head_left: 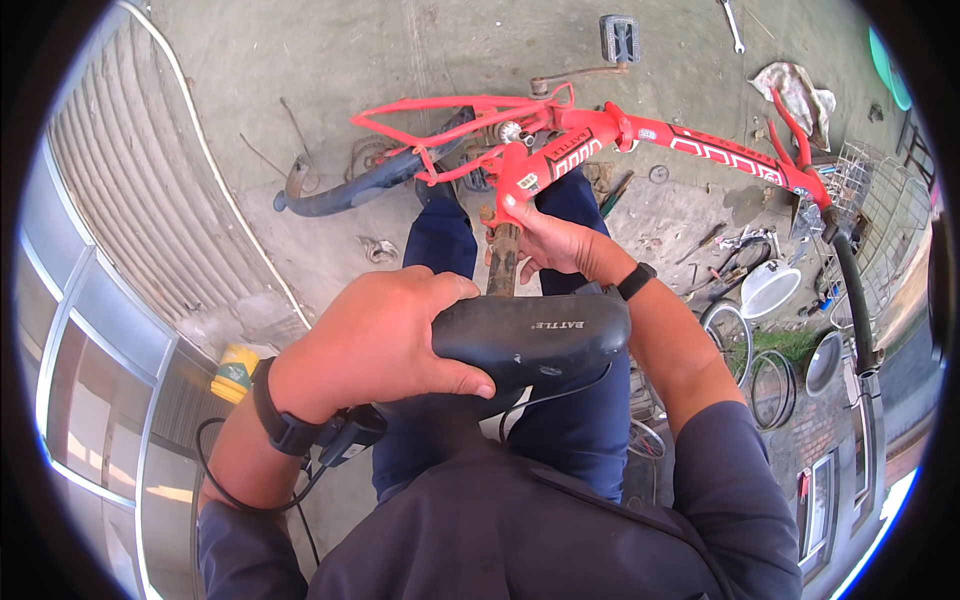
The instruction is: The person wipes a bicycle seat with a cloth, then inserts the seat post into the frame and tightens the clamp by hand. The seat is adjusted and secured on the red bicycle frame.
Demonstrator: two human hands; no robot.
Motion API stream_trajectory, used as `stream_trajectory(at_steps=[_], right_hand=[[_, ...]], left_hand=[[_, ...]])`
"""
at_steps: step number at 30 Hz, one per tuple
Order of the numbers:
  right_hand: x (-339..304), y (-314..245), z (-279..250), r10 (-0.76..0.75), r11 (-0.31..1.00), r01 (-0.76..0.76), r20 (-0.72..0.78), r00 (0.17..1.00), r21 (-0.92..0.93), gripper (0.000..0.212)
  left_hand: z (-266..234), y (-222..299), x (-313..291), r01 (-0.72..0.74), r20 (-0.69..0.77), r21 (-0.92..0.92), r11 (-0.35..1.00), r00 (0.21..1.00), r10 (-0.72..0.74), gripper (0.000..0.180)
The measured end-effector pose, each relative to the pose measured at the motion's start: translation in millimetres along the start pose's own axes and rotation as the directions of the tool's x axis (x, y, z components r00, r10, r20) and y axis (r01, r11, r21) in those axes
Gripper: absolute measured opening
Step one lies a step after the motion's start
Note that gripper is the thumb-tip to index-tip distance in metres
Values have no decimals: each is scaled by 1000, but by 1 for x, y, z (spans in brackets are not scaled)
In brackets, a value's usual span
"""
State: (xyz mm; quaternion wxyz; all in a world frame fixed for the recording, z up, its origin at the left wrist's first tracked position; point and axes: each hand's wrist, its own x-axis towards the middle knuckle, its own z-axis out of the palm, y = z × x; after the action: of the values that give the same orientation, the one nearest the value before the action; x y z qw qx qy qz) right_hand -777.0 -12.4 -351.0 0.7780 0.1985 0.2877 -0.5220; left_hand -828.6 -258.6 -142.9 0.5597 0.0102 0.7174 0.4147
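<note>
Bare, dusty concrete floor (pixel 330 60) outdoors, littered with bicycle parts; a ribbed metal shutter (pixel 130 190) ran along the person's left. Largest item: a red tubular steel bicycle frame (pixel 640 132), lying across the view just beyond the knees, a wire basket (pixel 870 175) at its far right end. A dark blue curved mudguard (pixel 350 188) lay behind the frame's rear stays; a grey pedal on a rusty crank (pixel 618 40) sat further out. Bare wheel rims (pixel 745 350) lay at the person's right.

The black plastic bicycle saddle (pixel 530 340) sat close under the camera, on top of a rusty brown seat post (pixel 503 255) that ran down into the frame's seat tube. Left hand (pixel 375 340) was closed over the saddle's rear, fingers wrapped under its edge. Right hand (pixel 545 240) gripped the post just above the clamp, thumb pressed against the frame.

Judgement: the seat post was being worked in its tube. Done well, the saddle would be twisted in short turns with the lower hand bracing the frame, force kept in line with the post so the rusty tube did not bind.
</note>
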Motion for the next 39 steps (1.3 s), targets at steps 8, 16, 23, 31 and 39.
stream_trajectory(at_steps=[8, 16, 23, 31, 39], right_hand=[[9, -5, -8, 143, 983, -145, -24, 989, -112, 93], [8, -8, -7, 143, 976, -151, -67, 988, -154, 89], [4, -15, -14, 256, 935, -250, -9, 967, -250, 98], [1, -19, -15, 249, 933, -240, 3, 968, -268, 93], [3, -23, -13, 197, 943, -196, -24, 980, -269, 87]], left_hand=[[1, 3, 0, 22, 0, -7, 1000, 1000, -22, 68], [0, 3, -2, 0, -24, 58, 998, 1000, 2, 70], [1, 3, -2, 7, -12, 39, 999, 1000, -6, 71], [5, -2, -2, -21, -40, 77, 997, 999, 24, 72], [2, 2, 0, -18, -37, 97, 995, 999, 22, 74]])
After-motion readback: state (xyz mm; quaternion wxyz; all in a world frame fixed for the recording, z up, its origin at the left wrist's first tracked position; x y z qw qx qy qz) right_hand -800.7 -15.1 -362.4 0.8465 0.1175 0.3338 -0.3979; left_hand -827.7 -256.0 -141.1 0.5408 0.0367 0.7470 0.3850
